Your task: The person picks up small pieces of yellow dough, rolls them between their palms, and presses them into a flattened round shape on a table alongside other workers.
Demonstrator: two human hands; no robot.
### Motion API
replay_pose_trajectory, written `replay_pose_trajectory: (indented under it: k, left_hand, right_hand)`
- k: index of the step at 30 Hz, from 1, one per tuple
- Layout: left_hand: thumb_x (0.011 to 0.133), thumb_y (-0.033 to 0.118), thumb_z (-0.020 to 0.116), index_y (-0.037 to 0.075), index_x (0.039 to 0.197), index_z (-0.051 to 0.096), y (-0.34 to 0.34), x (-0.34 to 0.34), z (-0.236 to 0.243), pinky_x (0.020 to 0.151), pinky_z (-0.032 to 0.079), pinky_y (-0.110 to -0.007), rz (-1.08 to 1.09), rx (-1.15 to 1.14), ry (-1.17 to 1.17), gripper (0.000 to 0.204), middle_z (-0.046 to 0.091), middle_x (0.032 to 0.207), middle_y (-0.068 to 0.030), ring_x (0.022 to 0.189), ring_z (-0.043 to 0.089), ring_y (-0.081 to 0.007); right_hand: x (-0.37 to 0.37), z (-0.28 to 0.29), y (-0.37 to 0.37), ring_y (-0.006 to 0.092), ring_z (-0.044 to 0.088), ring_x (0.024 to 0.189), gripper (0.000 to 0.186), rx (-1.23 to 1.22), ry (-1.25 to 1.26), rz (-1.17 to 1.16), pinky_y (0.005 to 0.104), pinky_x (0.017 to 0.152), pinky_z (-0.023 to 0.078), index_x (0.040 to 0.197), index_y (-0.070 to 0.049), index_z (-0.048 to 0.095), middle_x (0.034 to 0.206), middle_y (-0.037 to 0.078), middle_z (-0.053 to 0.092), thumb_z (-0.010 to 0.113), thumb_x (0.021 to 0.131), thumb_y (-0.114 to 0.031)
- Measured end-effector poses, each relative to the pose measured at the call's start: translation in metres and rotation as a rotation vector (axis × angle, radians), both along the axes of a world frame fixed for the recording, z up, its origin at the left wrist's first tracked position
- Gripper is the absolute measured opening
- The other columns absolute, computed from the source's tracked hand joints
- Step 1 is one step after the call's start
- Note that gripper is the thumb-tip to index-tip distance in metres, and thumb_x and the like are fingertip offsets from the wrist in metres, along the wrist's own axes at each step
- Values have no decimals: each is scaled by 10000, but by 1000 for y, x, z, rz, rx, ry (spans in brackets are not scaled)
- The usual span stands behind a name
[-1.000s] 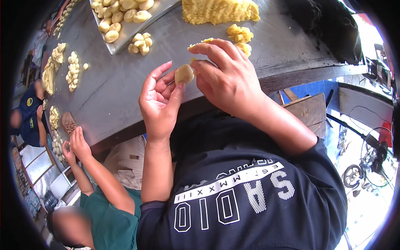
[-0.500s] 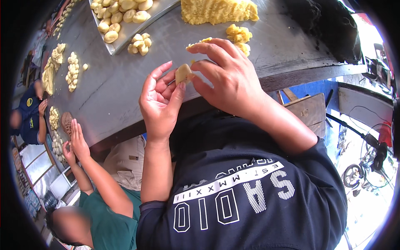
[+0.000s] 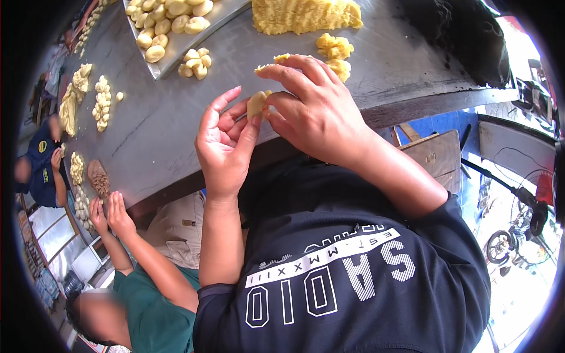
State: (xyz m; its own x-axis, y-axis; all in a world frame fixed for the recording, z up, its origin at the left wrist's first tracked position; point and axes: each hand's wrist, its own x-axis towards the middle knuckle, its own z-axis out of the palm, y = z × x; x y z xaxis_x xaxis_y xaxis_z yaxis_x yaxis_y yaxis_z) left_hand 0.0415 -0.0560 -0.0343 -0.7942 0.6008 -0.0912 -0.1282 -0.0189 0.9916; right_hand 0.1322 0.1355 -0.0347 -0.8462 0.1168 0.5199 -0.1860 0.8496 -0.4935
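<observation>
A small pale piece of dough (image 3: 255, 106) is pinched between the thumb and fingers of my left hand (image 3: 221, 150), just over the table's near edge. My right hand (image 3: 322, 112) comes in from the right, its thumb and forefinger closed against the same piece. Yellow paste clings to the other fingertips of that hand. Past them sit soft yellow lumps of paste (image 3: 334, 47), and a big yellow block of paste (image 3: 306, 16) lies at the far side. Left of my hands is a small cluster of dough balls (image 3: 195, 63).
A metal tray (image 3: 219, 28) of dough balls stands on the grey table (image 3: 150, 126). A black bag-like bundle (image 3: 459, 41) lies at the far right. At left, co-workers' hands (image 3: 112, 215) work near a brown mound (image 3: 98, 178), rows of dough pieces (image 3: 102, 103) and a dough strip (image 3: 73, 100).
My right hand has shifted slightly left, its thumb and forefinger now closer on the dough piece. My left hand has barely moved. The co-worker in green has lowered their hands toward the table edge.
</observation>
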Motion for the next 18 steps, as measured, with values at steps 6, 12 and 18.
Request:
replay_pose_trajectory:
  k: [6, 12, 18]
  left_hand:
    - [1090, -77, 731, -74, 1594, 520, 1, 1, 0, 1100, 618, -320, -2, 11, -17, 547, 755, 1422, -228, 1269, 766, -201]
    - [1095, -52, 734, -83, 1576, 541, 1, 1, 1, 1095, 614, -325, 28, 4, -16, 520, 757, 1397, -212, 1266, 771, -215]
    - [1065, -51, 775, -69, 1546, 591, -4, -4, -5, 1132, 590, -333, 79, 59, -4, 516, 758, 1372, -179, 1255, 754, -206]
  right_hand:
    - [-1, -2, -1, 364, 639, 1391, 234, 180, 1, 22, 540, 1216, 498, 970, -58, 836, 1444, 144, 725, 757, 885, -261]
    - [0, 0, 4, 389, 681, 1335, 81, -119, -8, -20, 499, 1084, 599, 907, -35, 768, 1417, 144, 755, 791, 910, -113]
    - [17, 16, 17, 441, 677, 1318, 99, -230, -39, 63, 520, 1061, 605, 1006, -35, 738, 1455, 177, 725, 788, 939, -88]
